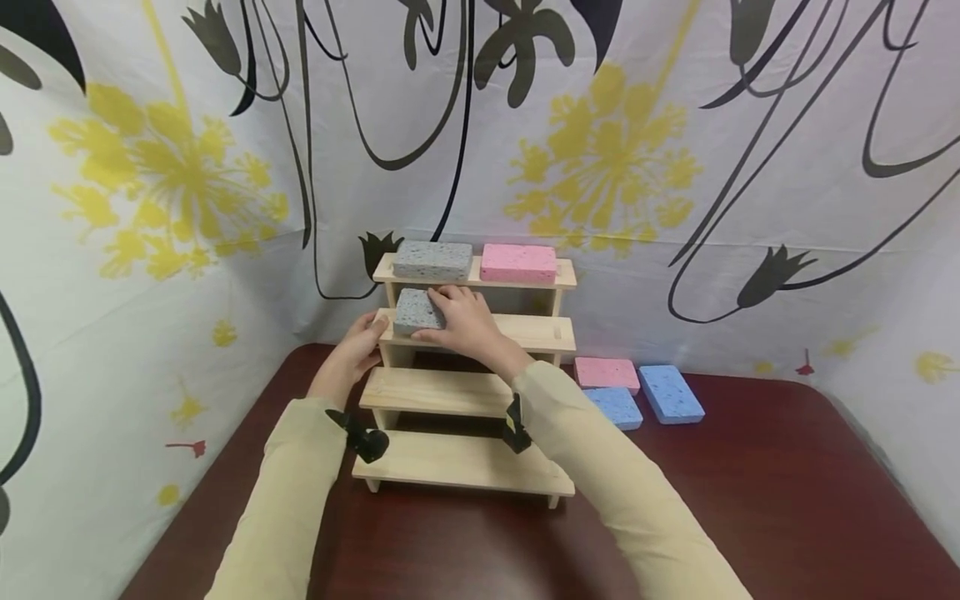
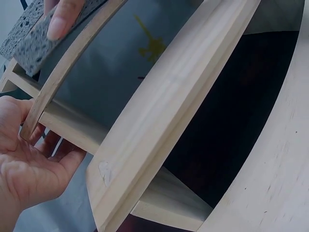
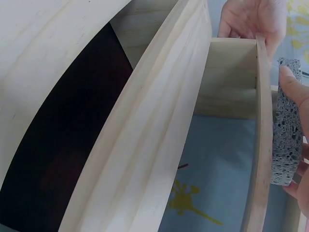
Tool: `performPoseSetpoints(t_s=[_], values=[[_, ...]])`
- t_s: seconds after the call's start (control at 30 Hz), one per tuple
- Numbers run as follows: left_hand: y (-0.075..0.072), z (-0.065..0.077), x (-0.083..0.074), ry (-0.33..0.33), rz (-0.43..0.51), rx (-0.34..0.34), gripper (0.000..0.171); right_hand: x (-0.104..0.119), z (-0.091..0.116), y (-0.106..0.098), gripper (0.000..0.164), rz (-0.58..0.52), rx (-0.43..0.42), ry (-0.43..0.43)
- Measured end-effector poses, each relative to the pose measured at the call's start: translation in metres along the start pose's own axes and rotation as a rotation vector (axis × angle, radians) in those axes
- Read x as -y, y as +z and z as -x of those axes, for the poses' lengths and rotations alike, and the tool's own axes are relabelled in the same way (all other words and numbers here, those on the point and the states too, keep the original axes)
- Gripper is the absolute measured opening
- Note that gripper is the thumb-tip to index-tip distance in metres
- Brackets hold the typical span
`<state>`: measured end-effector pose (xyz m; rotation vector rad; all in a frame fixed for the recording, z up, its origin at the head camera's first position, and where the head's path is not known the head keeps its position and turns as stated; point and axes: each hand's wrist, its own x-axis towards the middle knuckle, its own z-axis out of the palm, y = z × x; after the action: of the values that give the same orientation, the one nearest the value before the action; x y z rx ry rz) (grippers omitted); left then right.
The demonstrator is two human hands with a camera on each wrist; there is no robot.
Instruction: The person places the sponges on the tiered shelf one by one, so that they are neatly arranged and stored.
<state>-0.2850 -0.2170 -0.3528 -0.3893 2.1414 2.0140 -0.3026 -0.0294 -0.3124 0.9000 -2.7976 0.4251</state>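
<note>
A stepped wooden rack [image 1: 442,392] stands on the table. My left hand [image 1: 351,357] grips the left end of its second shelf from the top; in the left wrist view the fingers [image 2: 72,162] curl about the end of the rack. On that same shelf lies a grey speckled sponge [image 1: 416,312], held by my right hand [image 1: 471,325] at its right side. The right wrist view shows thumb and fingers around the pitted grey sponge [image 3: 288,135]. Another grey sponge [image 1: 432,261] and a pink sponge [image 1: 518,264] lie side by side on the top shelf.
Right of the rack, on the dark red table [image 1: 780,475], lie a pink sponge [image 1: 607,373] and two blue sponges, one [image 1: 615,408] near the rack, the other [image 1: 671,394] farther right. A patterned cloth [image 1: 420,125] hangs behind and at the sides.
</note>
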Motion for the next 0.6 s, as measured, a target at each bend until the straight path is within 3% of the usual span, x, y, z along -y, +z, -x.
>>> performPoseSetpoints(t_s=[0.6], values=[[-0.0014, -0.0015, -0.0004, -0.008, -0.016, 0.023, 0.060, -0.0093, -0.0050, 0.0100, 0.073, -0.040, 0.028, -0.059]])
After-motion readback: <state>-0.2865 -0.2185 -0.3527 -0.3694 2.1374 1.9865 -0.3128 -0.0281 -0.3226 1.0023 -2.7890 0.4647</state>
